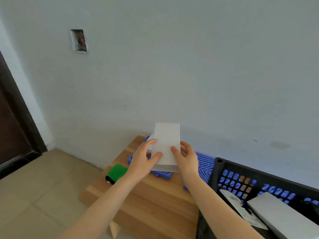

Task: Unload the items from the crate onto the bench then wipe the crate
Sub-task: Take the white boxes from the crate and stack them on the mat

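Both hands hold one white box (pixel 166 144) above the far part of the wooden desk (pixel 146 200). The left hand (pixel 144 159) grips the left edge of the box and the right hand (pixel 187 157) grips the right edge; each thumb lies on the front face and the fingers curl behind. The box stands tilted over a blue grid mat (pixel 205 163) that lies on the desk by the wall. I cannot tell if its lower edge touches the mat. A green cloth (pixel 117 172) lies on the left edge of the desk, near the left wrist. The black crate (pixel 241 167) stands at the right, and inside it lie a second white box (pixel 279 216) and a printed paper (pixel 241 207).
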`<state>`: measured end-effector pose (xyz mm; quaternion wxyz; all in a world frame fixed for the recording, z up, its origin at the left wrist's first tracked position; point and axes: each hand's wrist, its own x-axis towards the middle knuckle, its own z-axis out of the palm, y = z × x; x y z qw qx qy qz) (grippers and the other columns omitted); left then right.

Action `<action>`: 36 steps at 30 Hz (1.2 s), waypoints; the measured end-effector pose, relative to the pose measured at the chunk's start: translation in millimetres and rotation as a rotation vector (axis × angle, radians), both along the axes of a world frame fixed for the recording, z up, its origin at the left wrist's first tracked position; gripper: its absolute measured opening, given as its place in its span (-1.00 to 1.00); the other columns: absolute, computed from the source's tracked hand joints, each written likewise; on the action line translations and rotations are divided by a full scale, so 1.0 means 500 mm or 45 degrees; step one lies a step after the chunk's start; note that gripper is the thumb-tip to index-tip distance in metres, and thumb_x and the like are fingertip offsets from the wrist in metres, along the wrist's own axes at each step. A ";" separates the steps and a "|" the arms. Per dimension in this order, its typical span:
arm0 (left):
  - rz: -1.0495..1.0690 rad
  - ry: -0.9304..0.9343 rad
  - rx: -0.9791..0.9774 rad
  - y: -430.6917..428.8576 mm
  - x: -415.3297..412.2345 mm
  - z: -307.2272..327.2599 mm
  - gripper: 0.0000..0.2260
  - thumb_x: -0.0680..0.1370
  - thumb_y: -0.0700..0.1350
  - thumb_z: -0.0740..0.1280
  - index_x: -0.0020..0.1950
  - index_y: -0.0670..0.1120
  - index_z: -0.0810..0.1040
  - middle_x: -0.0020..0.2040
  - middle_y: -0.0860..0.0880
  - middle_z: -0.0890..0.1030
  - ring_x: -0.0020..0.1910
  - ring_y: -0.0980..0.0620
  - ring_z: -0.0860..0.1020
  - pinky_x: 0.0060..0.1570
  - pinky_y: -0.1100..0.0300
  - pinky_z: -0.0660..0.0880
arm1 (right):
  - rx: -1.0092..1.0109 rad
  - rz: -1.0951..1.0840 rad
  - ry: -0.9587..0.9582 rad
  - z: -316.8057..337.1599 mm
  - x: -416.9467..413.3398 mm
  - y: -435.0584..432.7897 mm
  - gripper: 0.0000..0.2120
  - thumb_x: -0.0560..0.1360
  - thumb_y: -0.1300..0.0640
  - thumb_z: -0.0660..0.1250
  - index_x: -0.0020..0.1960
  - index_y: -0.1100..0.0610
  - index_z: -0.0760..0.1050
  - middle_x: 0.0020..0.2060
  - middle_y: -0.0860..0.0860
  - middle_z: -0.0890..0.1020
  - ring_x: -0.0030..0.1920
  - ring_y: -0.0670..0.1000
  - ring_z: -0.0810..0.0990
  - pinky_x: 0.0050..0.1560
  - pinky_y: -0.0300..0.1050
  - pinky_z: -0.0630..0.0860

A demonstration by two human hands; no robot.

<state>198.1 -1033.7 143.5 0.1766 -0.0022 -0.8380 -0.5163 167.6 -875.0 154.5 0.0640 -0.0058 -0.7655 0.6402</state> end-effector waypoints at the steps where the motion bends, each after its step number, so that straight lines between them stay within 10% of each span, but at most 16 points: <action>1: -0.006 -0.017 0.016 -0.035 -0.008 -0.007 -0.59 0.56 0.01 0.39 0.39 0.11 0.41 0.34 0.12 0.46 0.11 0.11 0.56 0.03 0.24 0.55 | 0.009 0.019 -0.016 -0.005 -0.010 -0.032 -0.59 0.50 -0.03 0.37 0.33 -0.03 0.41 0.16 -0.10 0.55 -0.06 -0.20 0.52 -0.26 -0.32 0.42; 8: 0.023 -0.100 0.043 -0.200 -0.069 -0.076 -0.63 0.55 0.04 0.40 0.32 0.17 0.42 0.26 0.11 0.44 0.18 0.06 0.52 0.06 0.26 0.52 | 0.033 0.199 -0.140 -0.067 -0.065 -0.182 -0.46 0.48 0.12 0.37 0.43 -0.06 0.34 0.20 -0.03 0.55 0.07 -0.03 0.58 0.05 0.05 0.58; 19: -0.150 -0.358 -0.050 -0.315 -0.276 -0.157 -0.16 0.19 0.20 0.59 0.41 0.25 0.32 0.19 0.23 0.31 0.18 0.16 0.46 0.15 0.25 0.47 | -0.016 0.278 -0.263 -0.159 -0.273 -0.291 -0.39 0.51 0.13 0.38 0.48 -0.09 0.23 0.12 -0.11 0.56 0.10 -0.12 0.56 -0.17 -0.37 0.52; 29: -0.242 -0.489 -0.209 -0.322 -0.476 -0.256 -0.17 0.22 0.11 0.62 0.41 0.20 0.32 0.26 0.19 0.30 0.23 0.18 0.34 0.03 0.41 0.36 | 0.011 0.336 -0.474 -0.266 -0.441 -0.281 -0.25 0.45 0.18 0.44 0.51 -0.10 0.14 0.21 -0.04 0.47 0.17 -0.01 0.51 0.12 -0.02 0.57; 36: -0.340 -0.581 -0.169 -0.331 -0.572 -0.344 -0.17 0.19 0.05 0.62 0.40 0.19 0.34 0.29 0.20 0.41 0.22 0.24 0.41 0.03 0.43 0.41 | -0.020 0.222 -0.596 -0.359 -0.512 -0.295 -0.25 0.44 0.20 0.45 0.49 -0.10 0.16 0.21 -0.12 0.43 0.09 -0.18 0.46 -0.13 -0.30 0.54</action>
